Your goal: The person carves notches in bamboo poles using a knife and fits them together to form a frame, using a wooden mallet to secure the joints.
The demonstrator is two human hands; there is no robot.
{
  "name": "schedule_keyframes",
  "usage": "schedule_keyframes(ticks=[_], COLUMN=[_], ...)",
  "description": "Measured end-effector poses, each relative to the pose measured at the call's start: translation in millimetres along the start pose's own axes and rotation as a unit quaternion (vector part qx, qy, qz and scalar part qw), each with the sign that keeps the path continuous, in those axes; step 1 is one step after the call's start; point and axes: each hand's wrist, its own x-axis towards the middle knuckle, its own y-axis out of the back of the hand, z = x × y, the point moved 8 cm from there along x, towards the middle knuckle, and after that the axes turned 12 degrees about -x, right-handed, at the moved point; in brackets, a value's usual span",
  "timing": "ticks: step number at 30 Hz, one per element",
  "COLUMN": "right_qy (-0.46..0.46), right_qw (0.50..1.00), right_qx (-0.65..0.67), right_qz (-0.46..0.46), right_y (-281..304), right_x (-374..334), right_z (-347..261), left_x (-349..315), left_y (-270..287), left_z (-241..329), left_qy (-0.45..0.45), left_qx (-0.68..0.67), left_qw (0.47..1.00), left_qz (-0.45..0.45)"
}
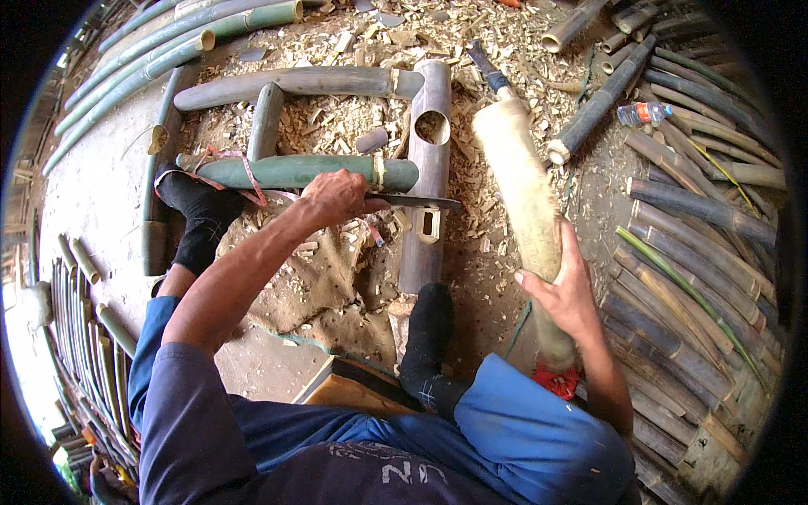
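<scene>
My left hand [341,198] is closed round the handle of a chisel [421,202], whose dark narrow blade points right across a thick bamboo post [421,248]. Just below the blade, a rectangular slot [429,225] is cut through the post's wall. A round hole [433,126] sits higher up in the same post. A green bamboo rail [278,172] meets the post, with pink string [250,175] around its left part. My right hand [568,290] grips a long, thick, pale wooden mallet [518,168] along its lower part; the mallet's head points away from me.
Another rail [295,82] and a left post [156,202] complete a bamboo frame among wood chips [353,114]. My foot in a black sock [427,337] touches the post's near end. Bamboo poles [690,252] and a water bottle [644,113] lie right. A dark-handled tool [488,67] lies beyond the mallet.
</scene>
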Motion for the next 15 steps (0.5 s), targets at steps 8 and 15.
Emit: schedule_keyframes(ticks=[8,15], right_qy=[-0.154,-0.088], right_qw=[0.97,0.993], right_qx=[0.006,0.06], right_qz=[-0.191,0.052], right_y=[-30.1,-30.5], right_x=[-1.2,-22.6], right_z=[20.5,21.4], left_x=[6.9,13.8], left_y=[-5.1,-6.2], left_z=[0.5,0.9], left_qy=[-0.036,-0.03], left_qx=[-0.018,-0.008], left_qw=[0.999,0.999], left_qz=[0.009,-0.006])
